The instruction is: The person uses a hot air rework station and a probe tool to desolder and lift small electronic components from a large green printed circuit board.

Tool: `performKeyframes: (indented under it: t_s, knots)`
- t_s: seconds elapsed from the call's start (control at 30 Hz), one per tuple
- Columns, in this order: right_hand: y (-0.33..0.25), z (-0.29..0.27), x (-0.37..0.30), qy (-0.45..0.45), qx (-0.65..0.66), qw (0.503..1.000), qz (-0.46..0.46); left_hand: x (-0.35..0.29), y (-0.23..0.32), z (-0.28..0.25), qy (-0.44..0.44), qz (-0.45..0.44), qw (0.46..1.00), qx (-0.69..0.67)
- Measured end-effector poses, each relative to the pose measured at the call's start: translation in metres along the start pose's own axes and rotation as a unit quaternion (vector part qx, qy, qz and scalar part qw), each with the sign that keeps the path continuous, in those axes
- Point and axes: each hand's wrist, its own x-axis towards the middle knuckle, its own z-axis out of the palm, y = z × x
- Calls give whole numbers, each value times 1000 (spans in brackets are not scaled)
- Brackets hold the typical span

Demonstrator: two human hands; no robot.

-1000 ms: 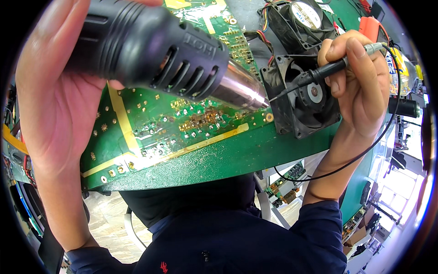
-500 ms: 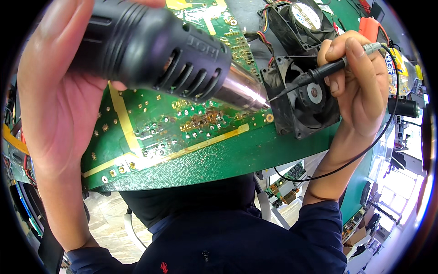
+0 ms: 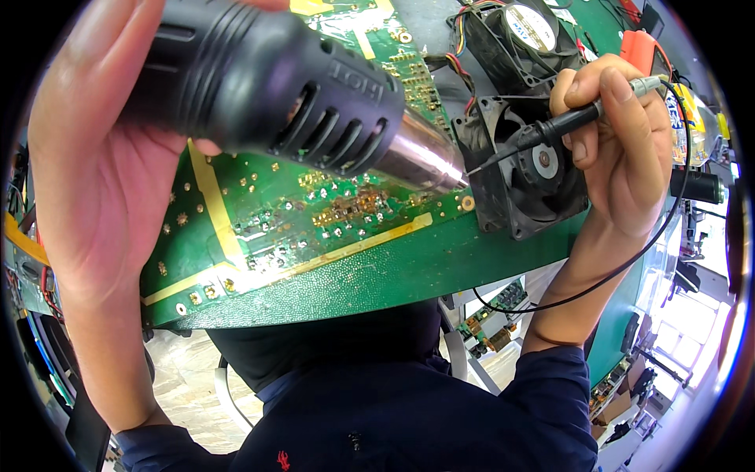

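Observation:
My left hand point(image 3: 94, 165) is wrapped round a black heat gun point(image 3: 259, 86), whose metal nozzle points right and down over a green circuit board point(image 3: 275, 185). Between thumb and fingers, my right hand point(image 3: 621, 134) grips a thin black test probe point(image 3: 570, 120) with a grey end and a black cable. The probe's tip meets the nozzle's mouth in this view; whether they touch I cannot tell. Beneath the probe stands a dusty black cooling fan point(image 3: 523, 200), by the board's right end. Part of the board is hidden behind the heat gun.
A second black fan point(image 3: 487, 47) with coloured wires lies behind the first. The green tabletop point(image 3: 409, 271) curves along its near edge. Beyond my right hand are a red-orange clip point(image 3: 638, 49) and a yellow-labelled container point(image 3: 692, 118). Another circuit board point(image 3: 495, 318) shows below the table edge.
The heat gun and the probe have shifted very slightly to the right. Both hands keep their grips, and the board and fans look much the same.

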Motion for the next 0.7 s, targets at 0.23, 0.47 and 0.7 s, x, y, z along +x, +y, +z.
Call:
performKeyframes:
  t_s: [0.23,0.47,0.7]
  knots:
    - [2,-4,1,-29,10,999,-24,0,1,-1,2,4,1000,22]
    - [2,-5,2,-45,16,999,-26,-1,0,-2,-6,7,1000,19]
    - [2,-5,2,-38,10,999,-27,-1,0,-1,-2,8,1000,8]
